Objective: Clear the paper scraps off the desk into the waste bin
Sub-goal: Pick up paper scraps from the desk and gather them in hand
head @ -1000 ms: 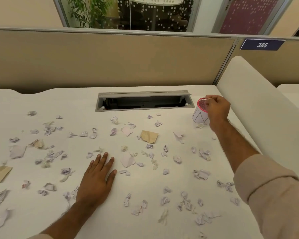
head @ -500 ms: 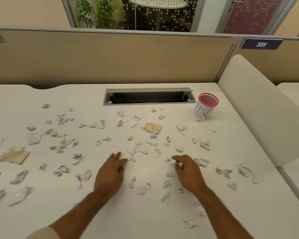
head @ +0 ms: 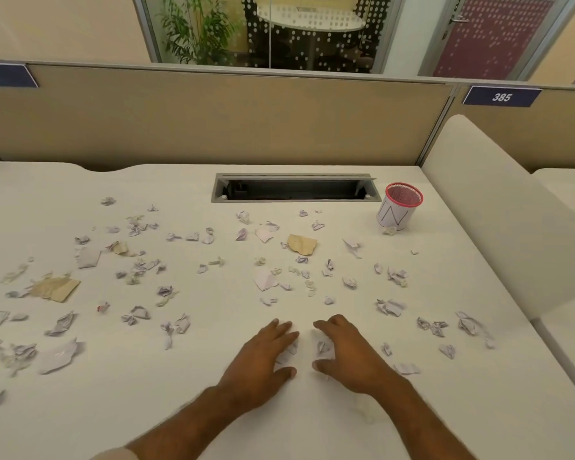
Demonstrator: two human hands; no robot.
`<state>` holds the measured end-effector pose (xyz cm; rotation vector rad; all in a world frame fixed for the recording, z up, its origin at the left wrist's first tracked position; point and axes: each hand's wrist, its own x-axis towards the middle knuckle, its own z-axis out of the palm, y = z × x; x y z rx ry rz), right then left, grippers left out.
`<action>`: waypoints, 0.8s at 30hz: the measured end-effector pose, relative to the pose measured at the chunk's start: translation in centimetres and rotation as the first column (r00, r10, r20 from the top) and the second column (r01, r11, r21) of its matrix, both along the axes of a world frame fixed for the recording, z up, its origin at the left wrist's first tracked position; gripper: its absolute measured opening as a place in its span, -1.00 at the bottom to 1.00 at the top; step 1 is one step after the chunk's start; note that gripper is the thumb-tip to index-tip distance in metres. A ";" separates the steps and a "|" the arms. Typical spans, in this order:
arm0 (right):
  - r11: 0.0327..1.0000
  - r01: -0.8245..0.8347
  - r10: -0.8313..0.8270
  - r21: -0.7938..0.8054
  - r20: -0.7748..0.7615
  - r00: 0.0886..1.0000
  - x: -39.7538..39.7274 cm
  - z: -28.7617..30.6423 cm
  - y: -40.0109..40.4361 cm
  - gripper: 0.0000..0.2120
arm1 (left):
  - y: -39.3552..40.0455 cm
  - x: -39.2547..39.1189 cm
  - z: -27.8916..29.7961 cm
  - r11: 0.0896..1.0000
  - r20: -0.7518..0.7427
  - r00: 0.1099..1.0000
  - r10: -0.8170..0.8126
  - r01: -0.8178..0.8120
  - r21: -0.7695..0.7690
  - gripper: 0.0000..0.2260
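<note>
Both hands are down on the desk [head: 279, 426] near the front edge, close together with a small gap between them. The left hand [head: 263, 363] lies palm down, fingers mostly straight and loosely together, thumb stuck out, resting over a few white paper scraps [head: 287, 351]. The right hand [head: 349, 355] mirrors it, fingers a bit curved and cupped round a crumpled scrap [head: 322, 347], though I can't tell if it's actually pinching it. Loads more paper bits are scattered all over, plus a tan piece [head: 302, 244] mid-desk. The little red-rimmed waste bin [head: 399, 210] stands upright at the far right, just beside the cable slot [head: 294, 188].
</note>
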<state>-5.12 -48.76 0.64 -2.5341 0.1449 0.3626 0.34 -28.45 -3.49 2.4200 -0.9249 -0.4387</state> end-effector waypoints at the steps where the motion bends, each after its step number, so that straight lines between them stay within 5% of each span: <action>1: 1.000 -0.011 0.010 -0.009 -0.018 1.000 -0.1 0.0 0.2 -0.33 | -0.2 -0.2 0.0 1.000 0.004 1.000 -0.025 0.025 -0.012 -0.48; 12: 0.997 0.037 -0.027 -0.065 0.152 0.988 -1.0 -2.0 3.4 -0.72 | 2.5 -0.1 -0.6 0.993 0.204 0.979 0.009 0.015 -0.118 -0.70; 16: 0.992 0.119 -0.125 0.040 0.177 0.976 -1.0 -1.8 3.3 -0.77 | 2.8 0.2 -0.6 0.987 0.220 0.974 0.060 -0.024 -0.162 -0.79; 19: 0.888 0.337 -0.394 0.313 0.142 0.908 -0.9 -0.8 3.2 -0.77 | 2.0 0.4 0.2 0.869 -0.106 0.926 0.361 -0.376 -0.322 -0.78; 21: 0.724 0.432 -0.522 0.537 0.017 0.853 -0.7 0.0 3.3 -0.75 | 1.3 0.8 1.4 0.637 -0.541 0.691 0.480 -0.698 -0.327 -0.78; 24: 0.384 0.455 -0.580 0.803 -0.174 0.796 -0.2 1.0 4.1 -0.74 | 0.3 1.8 3.1 0.420 -0.894 0.346 0.284 -0.883 -0.208 -0.85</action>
